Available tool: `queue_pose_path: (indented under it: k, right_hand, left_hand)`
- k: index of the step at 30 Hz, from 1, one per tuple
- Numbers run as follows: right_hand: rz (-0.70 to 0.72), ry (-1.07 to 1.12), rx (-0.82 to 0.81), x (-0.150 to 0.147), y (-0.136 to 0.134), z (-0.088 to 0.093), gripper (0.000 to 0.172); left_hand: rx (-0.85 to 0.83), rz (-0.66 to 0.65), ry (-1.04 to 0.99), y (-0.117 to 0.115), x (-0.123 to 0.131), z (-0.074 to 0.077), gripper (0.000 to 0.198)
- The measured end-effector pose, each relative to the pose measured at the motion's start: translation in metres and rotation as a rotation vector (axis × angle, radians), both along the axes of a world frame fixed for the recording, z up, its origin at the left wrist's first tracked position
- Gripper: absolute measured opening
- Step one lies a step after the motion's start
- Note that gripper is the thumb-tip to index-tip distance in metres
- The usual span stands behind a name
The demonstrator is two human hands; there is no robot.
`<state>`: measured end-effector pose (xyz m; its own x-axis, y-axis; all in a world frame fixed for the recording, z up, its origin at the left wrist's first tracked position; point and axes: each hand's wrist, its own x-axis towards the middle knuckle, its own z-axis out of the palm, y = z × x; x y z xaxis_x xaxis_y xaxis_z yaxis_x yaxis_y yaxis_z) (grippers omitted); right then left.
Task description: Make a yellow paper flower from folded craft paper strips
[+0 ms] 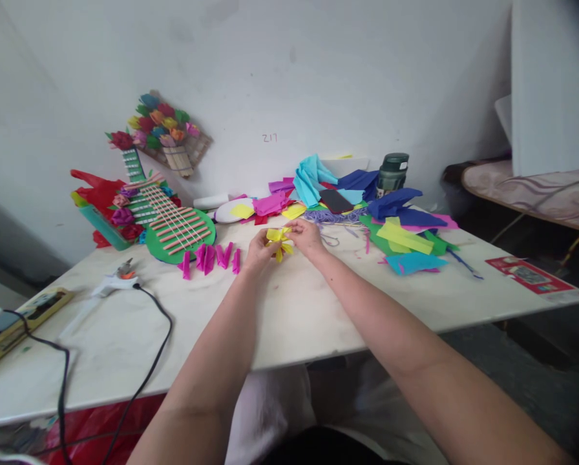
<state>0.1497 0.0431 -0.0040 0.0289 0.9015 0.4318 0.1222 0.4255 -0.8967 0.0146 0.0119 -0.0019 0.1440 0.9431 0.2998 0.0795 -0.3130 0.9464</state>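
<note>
A small yellow paper flower [278, 237] with spread petals is held between both hands above the middle of the table. My left hand [259, 248] is closed on its left side. The fingers of my right hand [305, 235] pinch a petal at its upper right. Left of my hands, several folded magenta paper pieces [205, 258] stand in a row on the table. Behind them lies a green guitar-shaped craft [180, 232] with pale sticks and strings across it.
A white glue gun [117, 281] with a black cord rests at left, near a yellow power strip [42, 310]. Coloured paper sheets [406, 236], a dark phone [335, 201] and a dark green bottle [392, 174] are at right and back. A paper-flower bouquet [166, 129] hangs on the wall.
</note>
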Motion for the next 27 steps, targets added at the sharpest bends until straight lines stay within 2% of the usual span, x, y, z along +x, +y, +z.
queue_pose_path:
  k: [8,12,17,23,27]
  right_hand:
    - [0.107,0.065,0.019,-0.004,-0.012,0.008,0.021]
    - [0.132,0.11,-0.034,-0.006,-0.014,0.01,0.022]
    - [0.138,0.153,-0.088,-0.005,-0.013,0.009,0.025]
    - [0.157,0.116,-0.097,-0.006,-0.013,0.008,0.026]
    - [0.132,0.028,-0.094,-0.005,-0.01,0.006,0.022]
  left_hand:
    - [-0.013,-0.016,-0.082,0.002,-0.004,-0.003,0.044]
    - [-0.039,-0.009,-0.072,0.002,-0.004,-0.003,0.044]
    - [-0.064,0.002,-0.03,0.003,-0.002,-0.003,0.036]
    - [-0.092,-0.015,-0.093,0.002,-0.002,-0.005,0.033]
    - [-0.029,0.033,-0.065,0.005,-0.001,-0.008,0.031]
